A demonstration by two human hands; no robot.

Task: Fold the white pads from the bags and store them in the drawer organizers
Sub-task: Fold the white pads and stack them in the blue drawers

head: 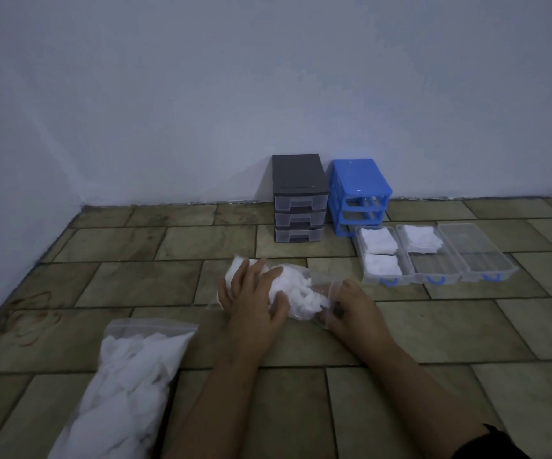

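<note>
A clear zip bag (304,293) of crumpled white pads lies on the tiled floor in front of me. My left hand (254,296) lies over its left part with fingers spread on the plastic. My right hand (350,309) pinches the bag's open right end. A second, fuller bag of white pads (128,382) lies at the lower left. Three clear drawers sit on the floor at the right: the left drawer (382,255) holds folded pads in two stacks, the middle drawer (425,253) holds some at its far end, the right drawer (476,253) holds none.
A grey three-drawer organizer (299,197) stands against the wall. Beside it on the right is a blue organizer frame (360,193) with its drawers out. The wall corner lies at the far left.
</note>
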